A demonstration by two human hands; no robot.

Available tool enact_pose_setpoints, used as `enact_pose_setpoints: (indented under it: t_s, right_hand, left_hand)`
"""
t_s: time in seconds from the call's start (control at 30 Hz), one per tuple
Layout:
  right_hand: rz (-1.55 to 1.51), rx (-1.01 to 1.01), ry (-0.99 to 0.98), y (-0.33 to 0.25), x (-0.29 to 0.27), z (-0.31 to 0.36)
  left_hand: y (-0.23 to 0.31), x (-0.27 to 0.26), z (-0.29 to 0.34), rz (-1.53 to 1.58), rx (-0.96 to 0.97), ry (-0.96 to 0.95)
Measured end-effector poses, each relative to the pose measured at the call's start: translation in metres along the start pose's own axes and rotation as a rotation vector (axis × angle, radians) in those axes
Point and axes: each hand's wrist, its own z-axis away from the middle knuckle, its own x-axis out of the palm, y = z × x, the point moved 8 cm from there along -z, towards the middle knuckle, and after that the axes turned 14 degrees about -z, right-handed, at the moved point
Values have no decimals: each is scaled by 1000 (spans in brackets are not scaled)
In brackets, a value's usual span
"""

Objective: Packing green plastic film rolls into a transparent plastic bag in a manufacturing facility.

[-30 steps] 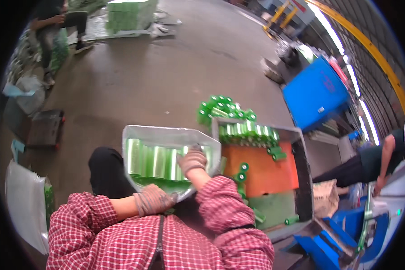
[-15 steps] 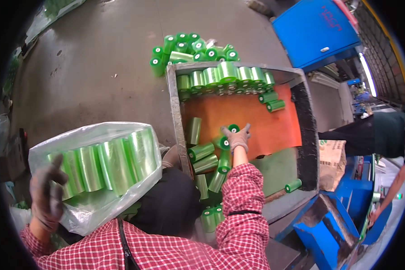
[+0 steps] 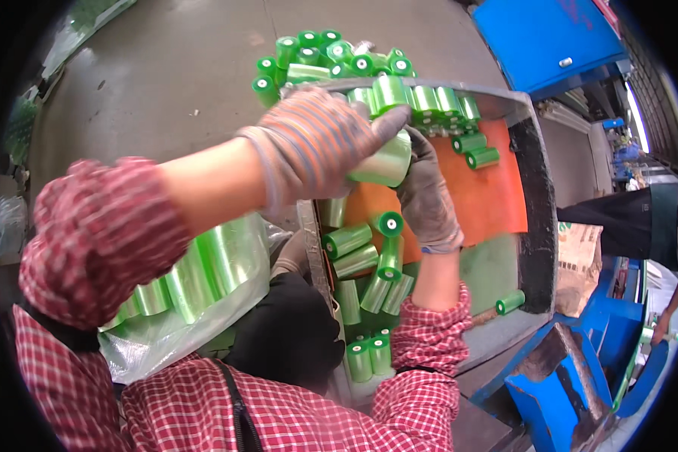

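The gloved left hand [image 3: 316, 147] and right hand [image 3: 428, 192] are curling partly closed around one green roll [image 3: 386, 164], holding it between them above a tray [image 3: 539, 226], where more rolls [image 3: 350, 261] are lying. A plastic bag [image 3: 154, 350] containing larger rolls [image 3: 179, 282] is resting beside the dark-trousered knee [image 3: 290, 328].

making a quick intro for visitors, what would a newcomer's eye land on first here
Probably the shiny green roll near mid-picture, between the gloved left hand and right hand. Next might come the bright orange sheet inside the box beyond them, then the big blue cabinet at upper right.
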Motion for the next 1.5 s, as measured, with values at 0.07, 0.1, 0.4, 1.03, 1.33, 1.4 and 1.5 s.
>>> enact_pose_setpoints:
  t_s: [0.07,0.1,0.4,1.03,1.33,1.4,1.5]
  right_hand:
    - [561,-27,127,27,-39,-5]
    - [1117,130,295,69,-88,3]
    - [178,216,806,40,-105,131]
    - [1567,241,-410,126,373,125]
    - [770,-53,43,15,263,129]
    - [577,-27,134,-3,246,153]
    - [410,-41,260,-28,227,176]
  left_hand:
    - [-32,-34,42,211,-58,420]
    - [-51,-42,67,343,-148,476]
    - [-88,88,296,768,-831,-313]
    - [34,97,335,356,-58,-237]
    - [-40,95,283,168,-285,-7]
    - [-42,111,270,169,-287,-76]
    - [-53,107,277,255,-250,38]
